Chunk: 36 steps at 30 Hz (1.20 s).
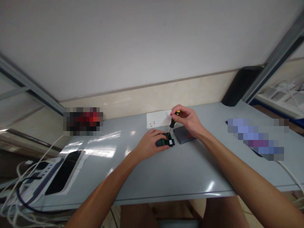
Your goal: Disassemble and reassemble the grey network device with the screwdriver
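On the table, my left hand (152, 143) is closed around a small opened black device (171, 142) with a green circuit board showing, its fingers above and below it. My right hand (188, 119) grips the black and yellow handle of a screwdriver (173, 122). The screwdriver stands nearly upright, its shaft pointing down at the device; I cannot tell whether the tip touches it. Partly under my right hand lies a flat grey box (184, 136), just right of the device. Several tiny dark screws (152, 123) rest on a white sheet (160, 118) behind my hands.
A tablet-like black-screened phone (64, 172) lies at the left, beside a power strip (39, 185) with tangled white cables. A blurred-out red and black item (83, 121) is at the back left. On the right are a blurred bluish item (254, 137) and a black cylinder (234, 87).
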Motion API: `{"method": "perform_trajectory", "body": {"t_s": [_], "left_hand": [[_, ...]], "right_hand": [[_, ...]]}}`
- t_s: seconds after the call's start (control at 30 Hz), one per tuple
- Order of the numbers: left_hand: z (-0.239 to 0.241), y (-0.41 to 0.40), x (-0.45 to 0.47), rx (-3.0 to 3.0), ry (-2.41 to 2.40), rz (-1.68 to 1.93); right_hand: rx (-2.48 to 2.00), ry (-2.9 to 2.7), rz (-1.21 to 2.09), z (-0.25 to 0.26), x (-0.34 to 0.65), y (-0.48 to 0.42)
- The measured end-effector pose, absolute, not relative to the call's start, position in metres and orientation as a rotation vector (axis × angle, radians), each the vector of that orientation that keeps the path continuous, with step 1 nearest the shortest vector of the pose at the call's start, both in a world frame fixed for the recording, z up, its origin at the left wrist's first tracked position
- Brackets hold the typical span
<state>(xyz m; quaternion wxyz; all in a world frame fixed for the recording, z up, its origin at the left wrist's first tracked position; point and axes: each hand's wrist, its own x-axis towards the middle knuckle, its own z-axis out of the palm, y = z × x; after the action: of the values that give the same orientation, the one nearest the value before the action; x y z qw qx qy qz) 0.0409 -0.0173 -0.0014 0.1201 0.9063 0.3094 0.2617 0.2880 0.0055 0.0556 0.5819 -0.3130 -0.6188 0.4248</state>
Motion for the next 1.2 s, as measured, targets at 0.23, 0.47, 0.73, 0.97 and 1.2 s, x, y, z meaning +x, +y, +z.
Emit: {"method": "perform_trajectory", "body": {"t_s": [0.23,0.47,0.73,0.97,1.2], "left_hand": [[-0.003,-0.017,0.041,2.656,0.901,0.781],[-0.006,-0.017,0.041,2.677,0.927,0.781],[-0.002,-0.019,0.043,2.663,0.917,0.794],[-0.002,-0.019,0.043,2.66,0.927,0.792],[-0.003,-0.019,0.042,2.659,0.937,0.789]], "right_hand": [[-0.644,-1.493,1.142,0.06,0.29,0.004],[-0.7,-1.522,1.041,0.065,0.291,0.0],[-0.649,-1.49,1.102,0.06,0.29,0.004],[-0.717,-1.484,1.068,0.059,0.295,0.006],[-0.663,-1.489,1.109,0.057,0.297,0.007]]}}
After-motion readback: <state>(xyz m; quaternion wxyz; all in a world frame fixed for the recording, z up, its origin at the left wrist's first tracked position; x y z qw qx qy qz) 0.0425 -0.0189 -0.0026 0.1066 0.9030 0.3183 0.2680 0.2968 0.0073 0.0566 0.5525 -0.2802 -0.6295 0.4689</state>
